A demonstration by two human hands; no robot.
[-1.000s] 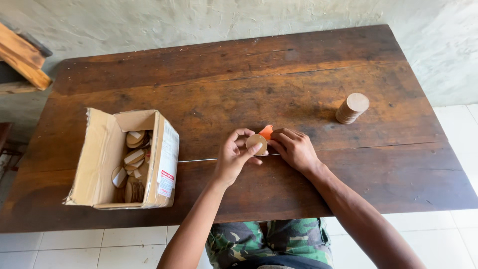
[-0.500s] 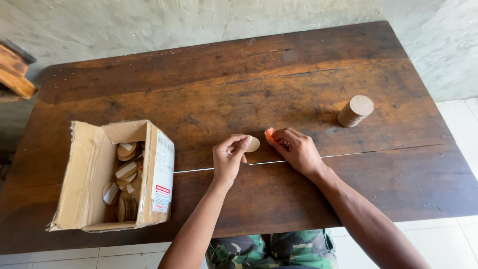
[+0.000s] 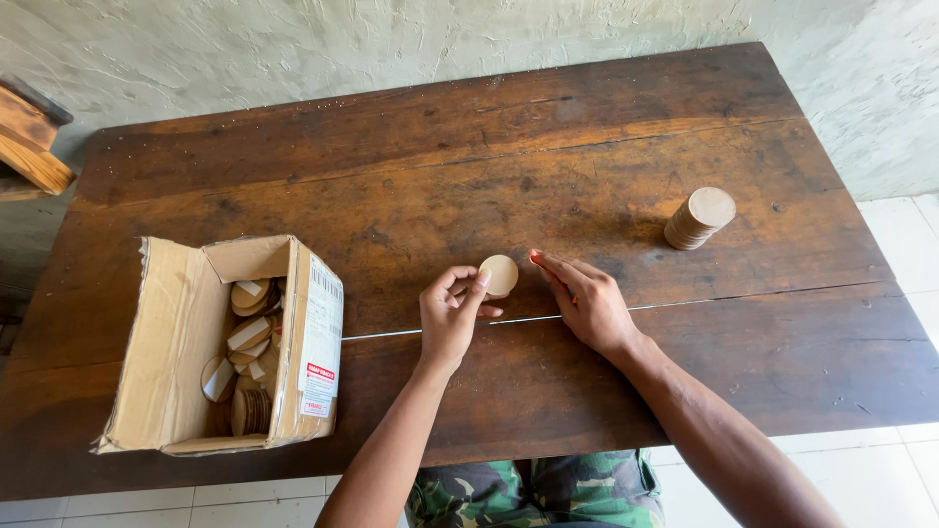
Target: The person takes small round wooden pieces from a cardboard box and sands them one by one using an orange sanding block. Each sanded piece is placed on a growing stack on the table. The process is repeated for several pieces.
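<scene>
At the left side of the dark wooden table (image 3: 548, 147) stands an open cardboard box (image 3: 186, 342), and inside it lie many round wooden discs (image 3: 249, 337). Near the middle, the left hand (image 3: 450, 318) pinches one pale wooden disc (image 3: 500, 276) between thumb and fingertips, its flat face turned up, just above the tabletop. Just beside it, the right hand (image 3: 587, 303) rests on the table with fingers stretched, gripping nothing. Far to the right stands a slightly leaning stack of discs (image 3: 698, 217).
</scene>
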